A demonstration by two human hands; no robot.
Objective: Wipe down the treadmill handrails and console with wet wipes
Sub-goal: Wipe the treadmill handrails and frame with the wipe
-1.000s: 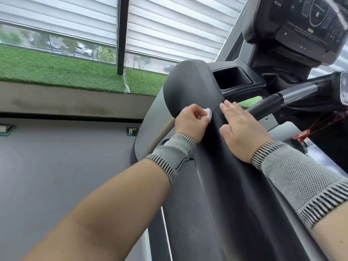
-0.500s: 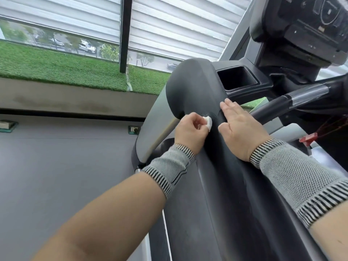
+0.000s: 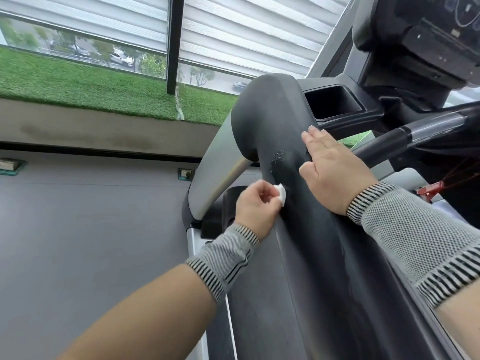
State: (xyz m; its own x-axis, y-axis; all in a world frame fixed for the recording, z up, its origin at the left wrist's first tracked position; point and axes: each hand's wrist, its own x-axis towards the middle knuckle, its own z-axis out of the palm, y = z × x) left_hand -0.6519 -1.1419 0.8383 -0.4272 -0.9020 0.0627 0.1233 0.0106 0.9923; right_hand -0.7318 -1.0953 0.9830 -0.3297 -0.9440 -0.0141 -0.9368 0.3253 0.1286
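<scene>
On handrail (image 3: 306, 229) | left hand (image 3: 255, 207) pinches wipe (image 3: 359, 194) | right hand (image 3: 335, 170) flat, spread

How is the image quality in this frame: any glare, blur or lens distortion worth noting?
Head view: daylight from the window lights the scene evenly, without harsh glare; the wide lens bends the blinds and edges; the left hand with the wipe is slightly soft; a damp sheen shows on the handrail; the console is dim.

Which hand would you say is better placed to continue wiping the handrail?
Left: the left hand already pinches the wet wipe against the handrail; the right hand lies flat, empty.
</scene>
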